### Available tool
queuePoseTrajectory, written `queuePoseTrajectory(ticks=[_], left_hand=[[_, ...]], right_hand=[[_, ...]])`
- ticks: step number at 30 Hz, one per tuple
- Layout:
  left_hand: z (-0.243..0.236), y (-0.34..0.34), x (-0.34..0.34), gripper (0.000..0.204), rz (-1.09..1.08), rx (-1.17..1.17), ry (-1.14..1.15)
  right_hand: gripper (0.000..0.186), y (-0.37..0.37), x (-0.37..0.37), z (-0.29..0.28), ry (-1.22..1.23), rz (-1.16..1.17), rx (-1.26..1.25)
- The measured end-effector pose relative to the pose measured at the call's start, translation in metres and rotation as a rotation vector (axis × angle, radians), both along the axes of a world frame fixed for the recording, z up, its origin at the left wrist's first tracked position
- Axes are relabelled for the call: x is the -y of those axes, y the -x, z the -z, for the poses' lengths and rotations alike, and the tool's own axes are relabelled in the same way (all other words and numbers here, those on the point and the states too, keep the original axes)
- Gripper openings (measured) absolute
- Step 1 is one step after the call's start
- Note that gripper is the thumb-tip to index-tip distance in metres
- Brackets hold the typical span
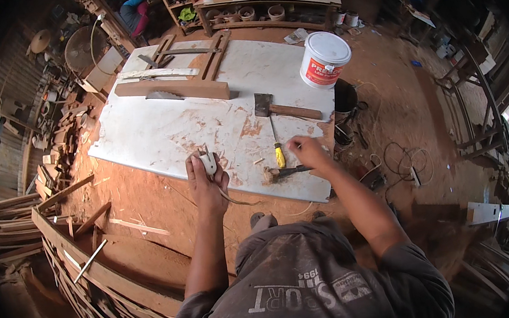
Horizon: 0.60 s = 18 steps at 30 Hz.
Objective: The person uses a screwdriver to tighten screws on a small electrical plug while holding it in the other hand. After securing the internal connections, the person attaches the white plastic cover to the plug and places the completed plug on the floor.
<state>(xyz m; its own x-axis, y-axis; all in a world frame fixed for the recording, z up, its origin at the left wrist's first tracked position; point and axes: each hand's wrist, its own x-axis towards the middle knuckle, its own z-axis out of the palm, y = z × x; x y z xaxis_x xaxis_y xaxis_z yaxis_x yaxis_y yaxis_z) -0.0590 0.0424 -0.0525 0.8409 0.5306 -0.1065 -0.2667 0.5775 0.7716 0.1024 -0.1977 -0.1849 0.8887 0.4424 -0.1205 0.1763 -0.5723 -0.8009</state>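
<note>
My left hand [203,179] is closed around a white electrical plug [208,163] above the table's near edge. A thin cord [238,202] trails from that hand toward the right. My right hand [306,153] hovers at the table's near right, its fingers curled together; whatever they may pinch is too small to make out. Just left of it lies a screwdriver [279,155] with a yellow handle. Below is a tool with a black handle [295,170] and a rough brown end. Farther off rests a tool with a broad metal head [263,104] and a wooden handle [296,112].
A white bucket [328,60] with a lid stands at the white tabletop's [159,128] far right. A wooden frame [199,89] and a handsaw [164,96] lie at the far left. Wood strips [96,297] are piled left of me. Cables [411,168] lie on the floor at right.
</note>
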Motion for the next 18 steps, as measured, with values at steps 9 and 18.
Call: queuePoseTrajectory(ticks=[9, 18], left_hand=[[-0.011, 0.011, 0.007, 0.039, 0.013, 0.04, 0.27], [0.018, 0.003, -0.025, 0.037, -0.098, 0.06, 0.427]], right_hand=[[0.044, -0.003, -0.054, 0.056, 0.375, 0.111, 0.022], [0.037, 0.021, -0.006, -0.003, 0.059, 0.112, 0.099]])
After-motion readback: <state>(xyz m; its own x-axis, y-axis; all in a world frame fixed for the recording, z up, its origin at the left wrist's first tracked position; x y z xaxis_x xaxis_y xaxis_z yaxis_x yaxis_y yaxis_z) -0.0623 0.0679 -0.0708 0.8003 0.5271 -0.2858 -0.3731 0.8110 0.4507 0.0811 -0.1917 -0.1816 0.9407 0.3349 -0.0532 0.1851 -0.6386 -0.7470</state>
